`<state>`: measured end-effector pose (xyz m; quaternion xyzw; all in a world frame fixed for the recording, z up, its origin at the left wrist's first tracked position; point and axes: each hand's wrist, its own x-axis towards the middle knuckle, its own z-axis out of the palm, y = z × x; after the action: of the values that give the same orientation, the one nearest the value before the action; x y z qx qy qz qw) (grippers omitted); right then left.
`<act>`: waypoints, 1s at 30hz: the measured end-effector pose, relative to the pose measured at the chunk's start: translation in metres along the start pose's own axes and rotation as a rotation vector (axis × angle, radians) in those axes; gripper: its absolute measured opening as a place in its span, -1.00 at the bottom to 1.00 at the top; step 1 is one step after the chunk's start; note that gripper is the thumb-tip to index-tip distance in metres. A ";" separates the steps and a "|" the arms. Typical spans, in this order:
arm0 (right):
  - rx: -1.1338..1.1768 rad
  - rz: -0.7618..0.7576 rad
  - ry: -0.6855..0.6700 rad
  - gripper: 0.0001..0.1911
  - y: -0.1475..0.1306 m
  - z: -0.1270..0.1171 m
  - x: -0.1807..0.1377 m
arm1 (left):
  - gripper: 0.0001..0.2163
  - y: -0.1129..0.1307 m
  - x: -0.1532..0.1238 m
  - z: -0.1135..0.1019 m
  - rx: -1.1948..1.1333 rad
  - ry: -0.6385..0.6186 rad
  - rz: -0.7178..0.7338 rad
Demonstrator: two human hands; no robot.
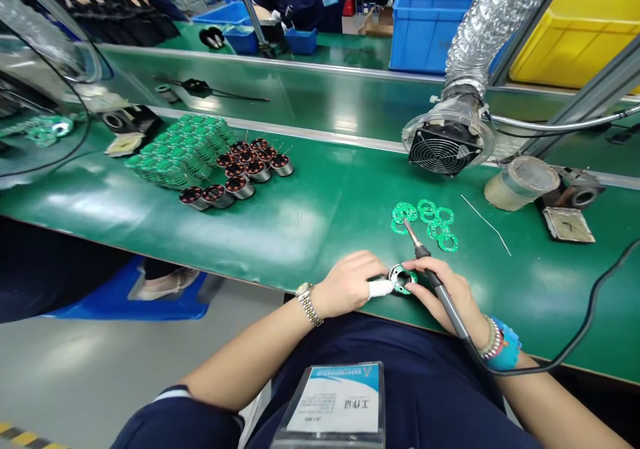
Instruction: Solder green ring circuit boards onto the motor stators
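Near the front edge of the bench, my left hand is closed on the side of a small motor stator with a green ring-shaped circuit board on top. White wrap covers one of its fingertips. My right hand holds a soldering iron, its tip pointing away over the bench. The thumb and a fingertip of that same hand also touch the ring board's right side. Just beyond lie several loose green ring boards. A thin strand of solder wire rests to their right.
Wound motor stators stand in rows at left beside stacked green boards. A fume-extractor fan hangs at the back. To the right are a round container and a soldering-iron stand. The iron's cable loops at right.
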<state>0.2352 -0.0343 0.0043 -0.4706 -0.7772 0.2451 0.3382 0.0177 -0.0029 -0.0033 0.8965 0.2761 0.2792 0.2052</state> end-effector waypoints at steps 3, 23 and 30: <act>0.014 0.004 -0.007 -0.71 0.001 0.000 0.000 | -0.87 -0.005 0.004 -0.004 -0.032 -0.016 0.042; -0.125 -0.441 0.056 -0.58 0.001 0.008 0.015 | -0.89 0.012 0.018 0.009 -1.027 0.059 -0.682; -0.099 -0.357 0.106 -0.65 -0.011 0.012 0.015 | -0.83 0.015 0.015 0.007 -1.124 0.076 -0.735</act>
<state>0.2148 -0.0263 0.0082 -0.3536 -0.8407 0.1176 0.3930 0.0387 -0.0068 0.0050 0.4905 0.3831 0.3236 0.7127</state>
